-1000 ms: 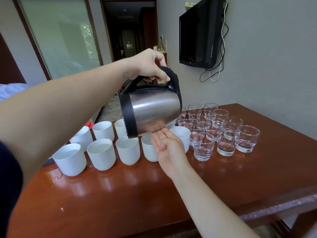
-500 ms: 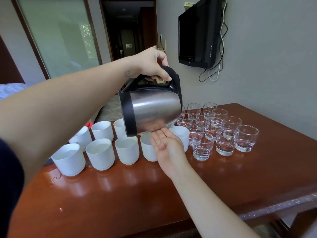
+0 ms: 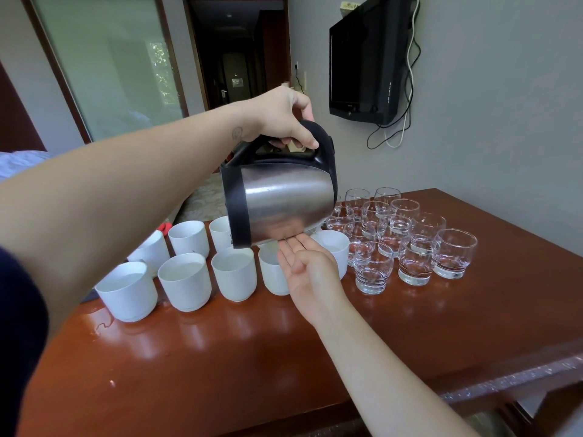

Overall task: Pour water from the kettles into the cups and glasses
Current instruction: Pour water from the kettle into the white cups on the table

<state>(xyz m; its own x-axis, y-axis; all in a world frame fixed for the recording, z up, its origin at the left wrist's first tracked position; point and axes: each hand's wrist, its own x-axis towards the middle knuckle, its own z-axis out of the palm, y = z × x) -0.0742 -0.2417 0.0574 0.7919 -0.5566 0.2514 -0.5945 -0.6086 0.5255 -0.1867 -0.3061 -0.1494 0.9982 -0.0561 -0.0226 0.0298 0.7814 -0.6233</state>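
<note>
Left hand (image 3: pixel 284 118) clamped round black handle (image 3: pixel 321 140) of kettle (image 3: pixel 284 203), fingers curled under, thumb down the near side. Right hand (image 3: pixel 307 266) flat, palm up, fingers straight, fingertips (image 3: pixel 295 244) touching kettle's lower steel side; holding nothing. Kettle in the air between both hands, below left and above right, tipped hard toward the right, black base band facing left. Spout hidden behind the body; pouring or not, cannot tell. White cups (image 3: pixel 186 280) in two rows on surface (image 3: pixel 410 326), mostly left of right hand and under the kettle; one more cup just right of right hand's fingers. Water visible in several front-row cups. Glasses (image 3: pixel 416 257) bunched right of right hand, past that last cup, packed close, a little water in the bottoms. Thin wet trail (image 3: pixel 101 326) on surface by leftmost cup, well left of right hand. Red item (image 3: pixel 165 228) behind back-row cups, below left forearm, mostly hidden. TV (image 3: pixel 362 58) on wall up and right of left hand, cables dangling under it.
</note>
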